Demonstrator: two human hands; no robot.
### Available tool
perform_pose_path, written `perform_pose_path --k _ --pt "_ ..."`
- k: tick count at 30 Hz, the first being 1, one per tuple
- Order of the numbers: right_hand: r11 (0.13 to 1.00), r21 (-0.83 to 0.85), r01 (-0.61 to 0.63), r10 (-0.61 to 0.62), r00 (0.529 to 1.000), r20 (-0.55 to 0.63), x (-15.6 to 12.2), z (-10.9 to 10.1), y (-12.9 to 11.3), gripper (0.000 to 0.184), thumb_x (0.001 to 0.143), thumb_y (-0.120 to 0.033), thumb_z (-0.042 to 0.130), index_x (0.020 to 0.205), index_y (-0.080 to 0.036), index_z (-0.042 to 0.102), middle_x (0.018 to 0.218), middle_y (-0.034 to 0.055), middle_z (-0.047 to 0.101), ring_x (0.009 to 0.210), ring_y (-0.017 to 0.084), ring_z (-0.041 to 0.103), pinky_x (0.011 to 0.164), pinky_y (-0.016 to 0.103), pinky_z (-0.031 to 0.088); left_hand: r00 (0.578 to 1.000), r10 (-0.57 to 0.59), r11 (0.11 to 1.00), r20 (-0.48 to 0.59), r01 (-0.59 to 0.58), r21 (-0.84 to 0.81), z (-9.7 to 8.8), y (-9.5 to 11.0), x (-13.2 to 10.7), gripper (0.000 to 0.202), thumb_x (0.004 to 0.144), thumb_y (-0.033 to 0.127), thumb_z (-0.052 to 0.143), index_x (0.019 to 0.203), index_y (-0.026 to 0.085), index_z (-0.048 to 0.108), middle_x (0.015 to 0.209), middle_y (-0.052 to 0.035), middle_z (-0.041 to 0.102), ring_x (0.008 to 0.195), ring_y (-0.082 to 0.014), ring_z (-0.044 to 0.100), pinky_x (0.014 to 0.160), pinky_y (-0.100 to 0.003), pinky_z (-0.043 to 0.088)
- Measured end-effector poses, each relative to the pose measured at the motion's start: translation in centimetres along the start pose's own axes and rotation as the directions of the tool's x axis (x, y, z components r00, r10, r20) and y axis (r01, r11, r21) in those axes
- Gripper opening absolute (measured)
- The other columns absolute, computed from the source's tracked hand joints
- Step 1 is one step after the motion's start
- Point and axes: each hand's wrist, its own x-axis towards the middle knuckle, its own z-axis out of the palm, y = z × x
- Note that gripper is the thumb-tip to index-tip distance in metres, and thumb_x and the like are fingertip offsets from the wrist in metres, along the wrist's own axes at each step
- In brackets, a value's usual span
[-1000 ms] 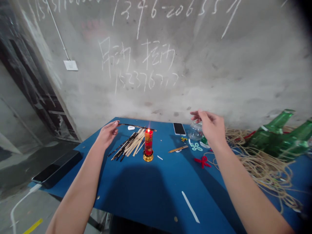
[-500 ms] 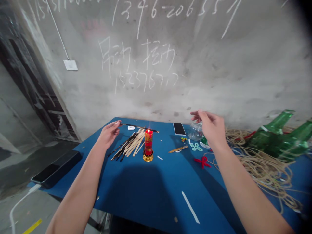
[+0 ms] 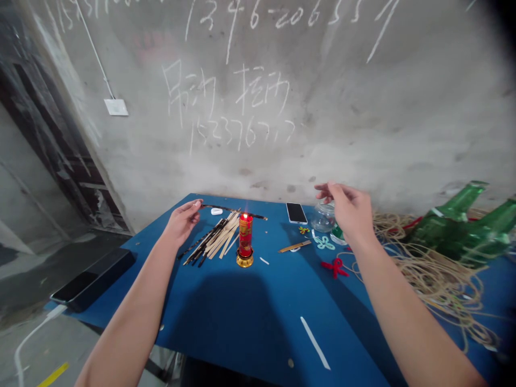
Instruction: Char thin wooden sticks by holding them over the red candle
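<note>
My left hand [image 3: 182,220] pinches one end of a thin dark stick [image 3: 234,210], held level over the flame of a lit red candle [image 3: 245,239] on a gold base. A pile of pale and blackened sticks [image 3: 213,239] lies on the blue table [image 3: 242,317] just left of the candle. My right hand [image 3: 350,210] hovers above the table's right side with fingers loosely apart and nothing in it, close to a clear glass jar [image 3: 322,217].
A white phone [image 3: 296,213], a wooden strip [image 3: 294,247], a red knot [image 3: 334,267] and a pale blue knot [image 3: 324,243] lie mid-table. Green glass bottles [image 3: 455,223] and tangled rattan cord [image 3: 439,279] fill the right. A dark tablet [image 3: 94,279] sits at the left edge.
My left hand has slid the dark stick slightly to the right across the flame. The right hand has stayed where it was.
</note>
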Motion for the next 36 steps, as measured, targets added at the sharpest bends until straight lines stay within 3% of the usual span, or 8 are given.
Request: perform_pose_path --k 21,36 --pt "0.999 -0.041 -0.001 0.001 1.000 0.006 0.0 0.0 0.2 0.040 0.094 -0.054 0.058 0.090 -0.021 0.081 0.080 0.0071 0.074 0.069 0.018 0.063 0.061 0.030 0.050 0.999 0.031 0.999 0.028 -0.031 0.013 1.0 -0.3 -0.4 0.041 0.064 0.033 0.094 0.098 0.014 0.080 0.086 -0.0056 0.070 0.055 -0.0051 0.048 0.048 -0.019 0.039" --pt "1.000 -0.007 0.015 -0.015 1.000 0.004 0.0 0.0 0.3 0.038 0.094 -0.052 0.060 0.090 -0.021 0.082 0.080 0.0063 0.075 0.070 0.018 0.063 0.069 0.032 0.052 0.998 0.038 0.999 0.048 -0.039 0.018 1.5 -0.5 -0.6 0.041 0.065 0.035 0.094 0.097 0.015 0.080 0.084 -0.0045 0.069 0.056 -0.0043 0.047 0.049 -0.018 0.038"
